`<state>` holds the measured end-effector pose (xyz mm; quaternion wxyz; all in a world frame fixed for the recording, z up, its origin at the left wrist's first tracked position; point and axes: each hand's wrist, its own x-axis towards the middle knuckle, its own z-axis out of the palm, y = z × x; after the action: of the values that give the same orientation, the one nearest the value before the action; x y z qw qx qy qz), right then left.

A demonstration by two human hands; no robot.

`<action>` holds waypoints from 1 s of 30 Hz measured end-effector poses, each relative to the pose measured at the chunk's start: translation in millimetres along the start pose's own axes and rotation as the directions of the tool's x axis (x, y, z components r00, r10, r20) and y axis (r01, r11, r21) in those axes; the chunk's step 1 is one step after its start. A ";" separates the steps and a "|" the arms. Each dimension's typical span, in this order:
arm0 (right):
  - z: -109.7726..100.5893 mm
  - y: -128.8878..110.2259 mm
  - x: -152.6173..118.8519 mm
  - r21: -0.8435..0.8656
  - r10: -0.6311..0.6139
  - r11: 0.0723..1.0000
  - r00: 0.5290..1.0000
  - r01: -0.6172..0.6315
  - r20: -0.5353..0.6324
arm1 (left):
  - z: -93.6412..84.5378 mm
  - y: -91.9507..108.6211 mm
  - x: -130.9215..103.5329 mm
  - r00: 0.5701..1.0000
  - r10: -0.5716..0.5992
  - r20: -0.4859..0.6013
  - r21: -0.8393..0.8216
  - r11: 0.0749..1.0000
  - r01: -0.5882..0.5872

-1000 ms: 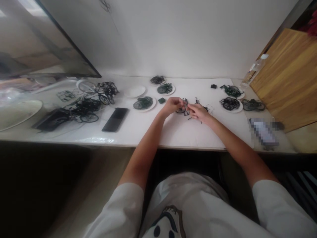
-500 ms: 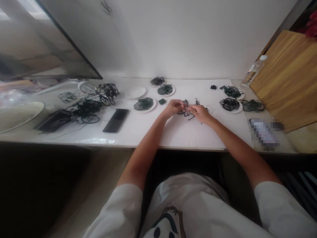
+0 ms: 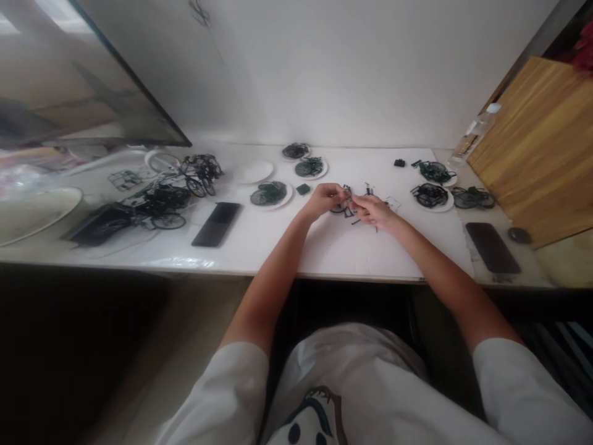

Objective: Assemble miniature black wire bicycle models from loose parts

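My left hand (image 3: 327, 199) and my right hand (image 3: 376, 211) meet above the white table, fingers pinched close together. Between their fingertips is a small dark model bicycle part (image 3: 347, 193), too small to make out in detail. Loose black bicycle parts (image 3: 369, 190) lie on the table just behind and under the hands. Left of my left hand are a small dark green block (image 3: 302, 189) and a white plate (image 3: 290, 195) of dark green bicycle parts.
More plates of parts (image 3: 433, 196) stand at right, with a dark phone (image 3: 493, 247) and a bottle (image 3: 475, 133) near a wooden board (image 3: 537, 148). On the left are assembled model bicycles (image 3: 201, 173), another dark phone (image 3: 217, 224), a bare plate (image 3: 256, 172) and a large basin (image 3: 41, 213).
Both hands stay at the same spot with slight finger shifts; the right hand's fingers have turned a little. The right-hand phone, blurred out before, now shows a dark screen.
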<state>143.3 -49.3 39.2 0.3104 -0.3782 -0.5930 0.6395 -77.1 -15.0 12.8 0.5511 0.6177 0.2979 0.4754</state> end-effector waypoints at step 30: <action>10.6 5.9 -2.6 -0.032 -0.021 0.999 0.998 0.019 -0.052 | -2.3 -12.5 -1.8 1.000 -0.009 -0.025 -0.022 1.000 0.009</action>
<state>135.9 -57.7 33.7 0.3261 -0.3939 -0.5984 0.6168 -78.0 -13.0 0.1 0.5562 0.6041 0.3024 0.4840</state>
